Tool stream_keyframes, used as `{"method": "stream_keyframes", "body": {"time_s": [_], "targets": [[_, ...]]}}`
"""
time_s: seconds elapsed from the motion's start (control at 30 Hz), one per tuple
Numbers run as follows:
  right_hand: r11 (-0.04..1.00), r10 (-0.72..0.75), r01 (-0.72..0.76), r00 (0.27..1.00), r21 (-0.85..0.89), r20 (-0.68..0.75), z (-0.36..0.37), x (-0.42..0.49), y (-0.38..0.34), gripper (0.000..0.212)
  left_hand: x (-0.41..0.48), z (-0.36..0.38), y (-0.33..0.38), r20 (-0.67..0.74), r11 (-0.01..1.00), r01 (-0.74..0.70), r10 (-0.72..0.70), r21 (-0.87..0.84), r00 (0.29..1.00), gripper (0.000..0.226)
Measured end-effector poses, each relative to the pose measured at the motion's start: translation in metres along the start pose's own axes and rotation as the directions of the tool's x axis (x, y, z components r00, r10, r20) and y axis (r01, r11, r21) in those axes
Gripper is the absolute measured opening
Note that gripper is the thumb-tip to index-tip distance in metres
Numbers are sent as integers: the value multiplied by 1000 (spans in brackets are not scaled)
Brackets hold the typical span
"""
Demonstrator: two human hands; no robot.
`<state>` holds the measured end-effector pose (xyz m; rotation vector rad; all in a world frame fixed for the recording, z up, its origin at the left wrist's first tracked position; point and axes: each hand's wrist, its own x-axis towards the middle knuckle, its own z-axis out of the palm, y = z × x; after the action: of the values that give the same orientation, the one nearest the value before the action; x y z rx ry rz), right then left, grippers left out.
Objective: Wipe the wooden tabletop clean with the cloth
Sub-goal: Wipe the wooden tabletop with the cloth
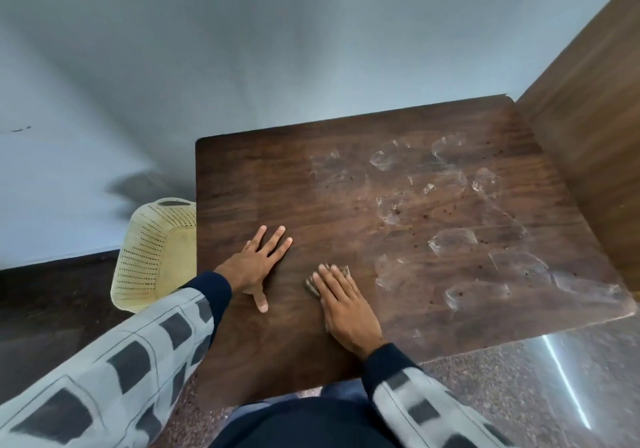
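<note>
A person's right hand [346, 304] presses a crumpled cloth [313, 283] flat on the wooden table [346, 184], fingers together, pointing away; its long axis is hidden. Left hand [258, 264] rests alongside, fingers spread.

We see pale grey sleeves [114, 371] checked with dark blocks (thin lines between them), navy cuffs [214, 286] and a navy front.

A single head-worn wide-angle camera looks forward and steeply down from above the near edge of the wooden tabletop [381, 184], close enough that both sleeves enter from the bottom. The wall fills the upper frame; floor shows at both lower sides.
</note>
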<state>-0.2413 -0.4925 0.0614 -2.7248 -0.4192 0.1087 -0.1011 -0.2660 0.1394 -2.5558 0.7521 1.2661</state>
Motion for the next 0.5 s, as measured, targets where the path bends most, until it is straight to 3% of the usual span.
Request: {"method": "stream_keyframes", "body": {"time_s": [0.1, 0.23, 0.27, 0.3, 0.4, 0.47, 0.5], "targets": [[992, -112, 113, 993, -55, 24, -15, -18, 41, 58, 0, 1, 1, -6, 1000, -4, 4, -6, 1000, 161], [969, 247, -245, 968, 37, -47, -25, 50, 39, 55, -1, 0, -3, -8, 1000, -13, 13, -4, 1000, 160], [959, 280, -278, 959, 51, -42, -24, 61, 29, 54, -2, 0, -2, -8, 1000, -16, 16, -2, 1000, 160], [970, 241, -239, 970, 52, -35, -19, 63, 21, 54, -2, -1, -2, -5, 1000, -16, 16, 1, 1000, 160], [995, -92, 93, 995, -24, 31, -15, 32, 28, 56, -2, -2, -2, 9, 1000, -10, 10, -1, 1000, 159], [989, -137, 139, 989, -50, 47, -22, 34, 49, 56, -1, -2, -1, 19, 1000, -5, 5, -4, 1000, 159], [996, -75, 76, 997, -40, 33, -25, 44, 51, 56, -1, -3, 1, 28, 1000, -3, 3, 2, 1000, 159]]}}
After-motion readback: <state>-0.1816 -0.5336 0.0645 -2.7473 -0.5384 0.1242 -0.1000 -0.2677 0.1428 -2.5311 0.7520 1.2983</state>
